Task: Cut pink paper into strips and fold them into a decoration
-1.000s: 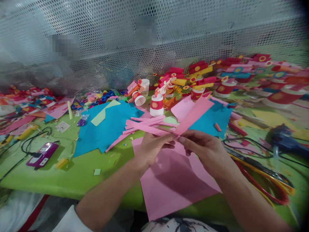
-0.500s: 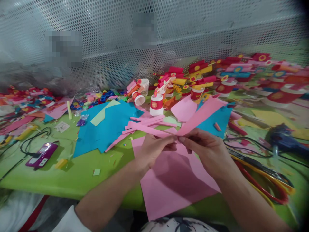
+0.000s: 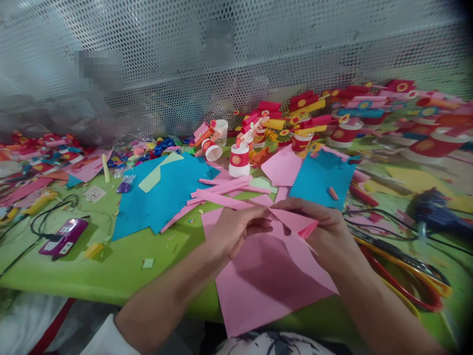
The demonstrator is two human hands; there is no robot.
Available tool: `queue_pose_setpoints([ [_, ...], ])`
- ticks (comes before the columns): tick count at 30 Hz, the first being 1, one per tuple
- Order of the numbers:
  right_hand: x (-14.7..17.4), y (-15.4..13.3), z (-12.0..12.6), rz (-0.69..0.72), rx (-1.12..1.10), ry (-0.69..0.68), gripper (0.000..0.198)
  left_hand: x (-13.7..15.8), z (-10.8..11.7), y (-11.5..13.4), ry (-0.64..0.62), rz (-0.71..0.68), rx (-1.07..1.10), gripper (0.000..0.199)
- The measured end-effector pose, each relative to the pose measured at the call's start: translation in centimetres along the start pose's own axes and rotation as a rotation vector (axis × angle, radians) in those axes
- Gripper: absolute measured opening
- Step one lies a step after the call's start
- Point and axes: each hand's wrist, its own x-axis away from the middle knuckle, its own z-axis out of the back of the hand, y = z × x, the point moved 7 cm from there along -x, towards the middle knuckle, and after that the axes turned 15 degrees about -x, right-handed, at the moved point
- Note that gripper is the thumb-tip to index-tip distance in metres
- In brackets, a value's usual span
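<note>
Between my two hands is a pink paper strip (image 3: 291, 220), its right part folded over toward me. My left hand (image 3: 242, 224) is closed, pinching the strip near its middle between thumb and fingers. My right hand (image 3: 325, 222) is closed around the folded right part, with fingers behind the paper. Below both hands lies a large pink paper sheet (image 3: 266, 286), reaching over the table's front edge. Several more pink strips (image 3: 218, 192) lie crossed just beyond my left hand. A blue paper sheet (image 3: 325, 177) is behind my right hand.
Scissors with red and yellow handles (image 3: 399, 271) lie right of my right forearm, near a dark glue gun (image 3: 436, 212) and cables. A purple power strip (image 3: 64, 238) sits left. Several decorated paper cups (image 3: 239, 160) stand along the perforated metal panel (image 3: 158, 64).
The right part of the pink strip, which pointed up and away to the right, is now folded down toward me. My right hand has turned around it; my left hand stays nearly still.
</note>
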Motion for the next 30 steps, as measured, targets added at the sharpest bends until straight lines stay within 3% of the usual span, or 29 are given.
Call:
queue_pose_setpoints([
  [8, 0.0, 0.1, 0.2, 0.017, 0.053, 0.003, 0.023, 0.0, -0.1, -0.3, -0.018, 0.052, 0.080, 0.012],
  [18, 0.2, -1.2, -0.6, 0.114, 0.118, -0.029, 0.010, -0.4, -0.1, -0.4, -0.017, 0.064, 0.114, 0.018],
  [24, 0.3, -1.7, -0.6, 0.202, 0.234, -0.045, 0.016, -0.2, -0.1, 0.1, -0.009, -0.035, 0.030, 0.028],
  [30, 0.2, -1.3, -0.3, 0.156, 0.149, -0.045, 0.013, 0.2, 0.0, 1.1, -0.009, -0.118, -0.022, 0.030],
])
